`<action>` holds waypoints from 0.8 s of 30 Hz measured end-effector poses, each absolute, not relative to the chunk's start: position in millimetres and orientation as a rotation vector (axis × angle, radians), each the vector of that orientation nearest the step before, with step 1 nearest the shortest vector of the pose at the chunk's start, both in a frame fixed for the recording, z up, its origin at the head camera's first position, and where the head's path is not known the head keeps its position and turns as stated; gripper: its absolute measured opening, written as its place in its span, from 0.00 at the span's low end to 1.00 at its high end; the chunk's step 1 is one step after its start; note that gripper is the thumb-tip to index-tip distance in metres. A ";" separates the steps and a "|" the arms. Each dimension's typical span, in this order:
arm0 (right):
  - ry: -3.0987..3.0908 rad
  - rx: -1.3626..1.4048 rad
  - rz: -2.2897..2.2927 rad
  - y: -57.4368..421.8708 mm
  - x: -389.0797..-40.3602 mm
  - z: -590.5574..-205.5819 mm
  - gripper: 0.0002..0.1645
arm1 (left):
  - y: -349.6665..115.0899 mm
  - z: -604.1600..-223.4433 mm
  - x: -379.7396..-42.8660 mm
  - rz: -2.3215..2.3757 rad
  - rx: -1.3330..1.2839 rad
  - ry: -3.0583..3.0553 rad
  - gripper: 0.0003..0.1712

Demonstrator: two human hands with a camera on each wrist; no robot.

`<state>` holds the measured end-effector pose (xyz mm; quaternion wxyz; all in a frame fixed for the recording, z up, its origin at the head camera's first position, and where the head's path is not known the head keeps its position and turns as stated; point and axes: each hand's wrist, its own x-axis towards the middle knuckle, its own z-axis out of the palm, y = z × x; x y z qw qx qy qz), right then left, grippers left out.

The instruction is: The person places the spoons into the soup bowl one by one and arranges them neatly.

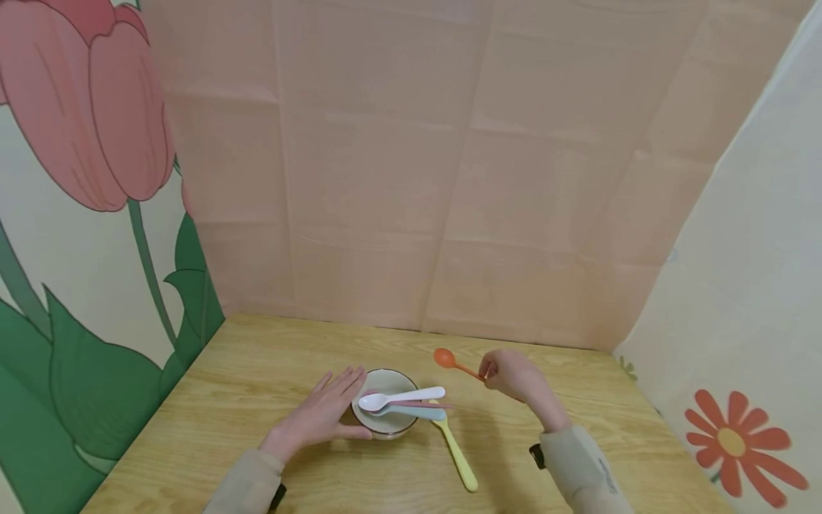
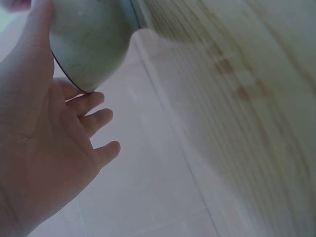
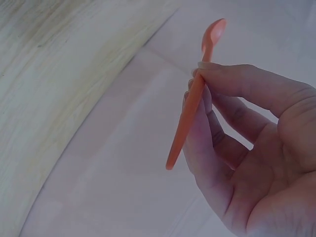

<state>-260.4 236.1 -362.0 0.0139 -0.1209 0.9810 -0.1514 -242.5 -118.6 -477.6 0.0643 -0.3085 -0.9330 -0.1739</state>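
Note:
Just right of the table's middle, my right hand (image 1: 514,375) pinches an orange spoon (image 3: 189,116) by its handle between thumb and fingers. In the head view its bowl end points left, away from the hand. My left hand (image 1: 324,414) rests against the left side of a white bowl (image 1: 392,427) with a dark rim, fingers extended at the far side and thumb at the near side. Across that bowl lie a white spoon (image 1: 401,397), a light blue utensil (image 1: 411,411) and a pink one (image 1: 443,405), their handles reaching past its right edge.
A yellow utensil (image 1: 457,457) lies on the wooden table (image 1: 257,371) to the bowl's right, its upper end partly covered by the blue handle. A pink cloth backdrop (image 1: 385,178) rises behind the table, with flower-printed sheets at left and right.

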 end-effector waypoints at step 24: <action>3.064 -0.489 -0.393 200.2 -269.4 -348.6 0.08 | -116.9 -472.6 -241.0 -0.535 -0.946 -2.817 0.61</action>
